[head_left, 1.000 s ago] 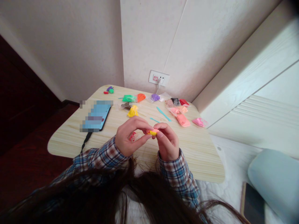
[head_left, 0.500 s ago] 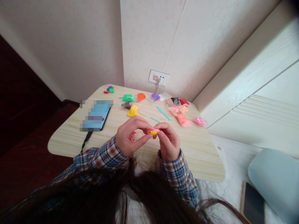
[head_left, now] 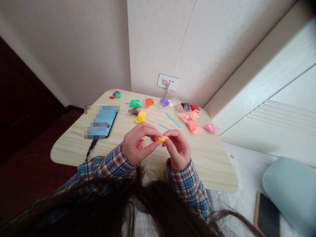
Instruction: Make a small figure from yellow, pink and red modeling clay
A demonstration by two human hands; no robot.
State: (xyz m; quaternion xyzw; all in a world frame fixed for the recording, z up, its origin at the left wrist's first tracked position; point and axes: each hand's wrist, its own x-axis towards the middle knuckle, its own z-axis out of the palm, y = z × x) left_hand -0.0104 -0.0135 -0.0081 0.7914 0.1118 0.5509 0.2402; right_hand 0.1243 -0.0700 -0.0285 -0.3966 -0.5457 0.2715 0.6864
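Between my two hands, above the wood-grain table [head_left: 204,161], is a small piece of modelling clay [head_left: 161,139], pink on top and yellow below. My left hand [head_left: 140,144] pinches its left end between thumb and fingers. On the right end, the thumb and fingertips of my right hand [head_left: 179,148] close in the same way. A clear wrapper with red bits [head_left: 140,144] shows through the gap of my left hand. Beyond my hands lie a blue modelling knife [head_left: 173,120] and a smaller blue tool [head_left: 164,126].
Bags of clay lie along the back: green [head_left: 135,103], orange [head_left: 149,103], yellow [head_left: 140,117], purple [head_left: 164,102], pink [head_left: 194,126]. At left is a phone [head_left: 102,121] with a cable. Small clay shapes [head_left: 117,94] sit in the far left corner. A socket [head_left: 168,82] is on the wall.
My right thumb and fingers have shifted very slightly on the clay piece. My left hand and the things on the table have stayed where they were.
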